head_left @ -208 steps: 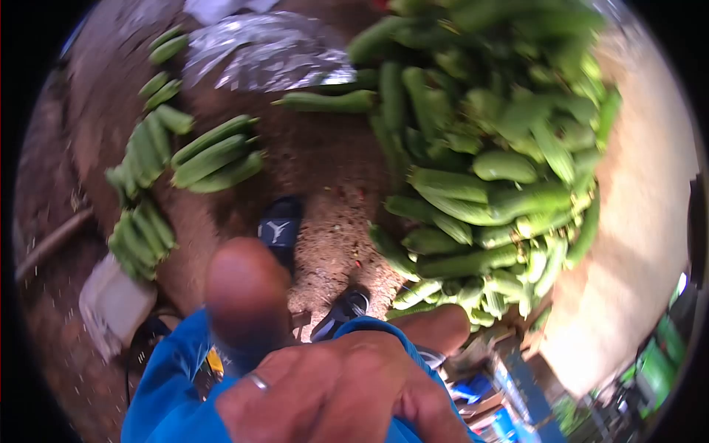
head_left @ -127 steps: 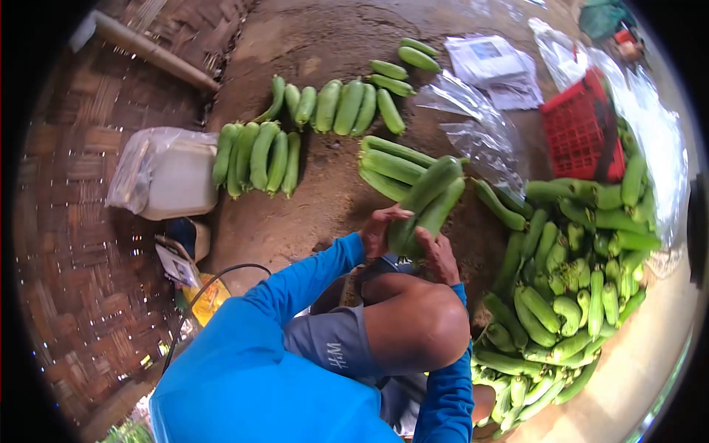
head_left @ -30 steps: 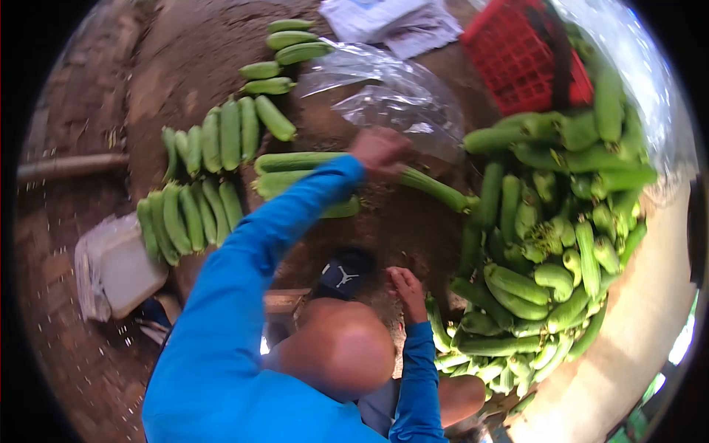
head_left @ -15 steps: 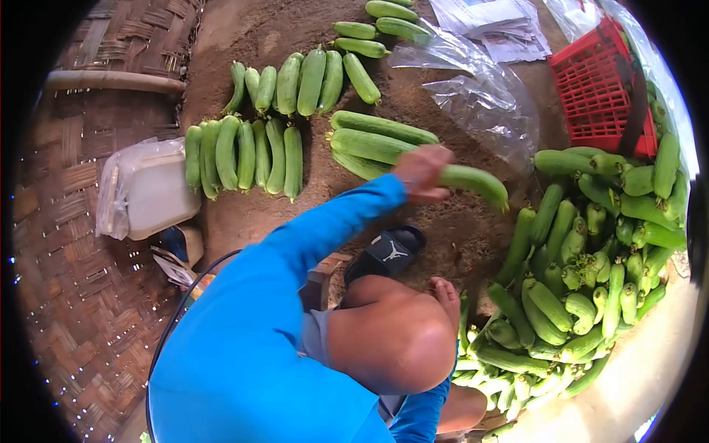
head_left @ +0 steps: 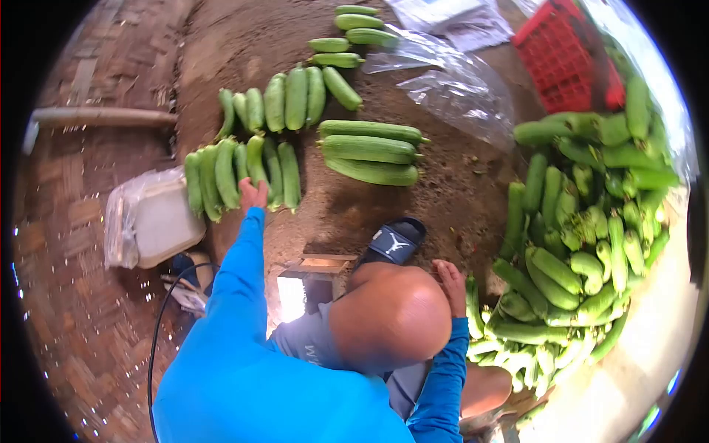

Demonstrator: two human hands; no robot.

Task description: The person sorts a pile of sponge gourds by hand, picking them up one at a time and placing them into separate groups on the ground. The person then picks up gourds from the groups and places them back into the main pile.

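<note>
My left hand (head_left: 253, 193) is at the near side of a row of long green gourds (head_left: 225, 175), its fingers closed round the lower end of a brighter gourd (head_left: 255, 158). That gourd lies among the others in the row and reaches a little farther out than they do. My right hand (head_left: 451, 285) hangs beside my bent knee, fingers loosely apart, with nothing seen in it. It is nearest to the big heap of gourds (head_left: 555, 277) on the right. Three large gourds (head_left: 369, 150) lie side by side on the dirt floor in the middle.
Beyond are a second row of gourds (head_left: 296, 97) and a small group (head_left: 359, 23). A clear plastic sheet (head_left: 469, 92) and a red crate (head_left: 559, 57) lie at upper right. A plastic-wrapped white container (head_left: 166, 215) sits left, by the woven wall (head_left: 81, 310). My sandal (head_left: 394, 244) is in front.
My left hand has swung from the middle gourds to the row at left, carrying a gourd there. The three middle gourds stay on the floor. My view has shifted slightly.
</note>
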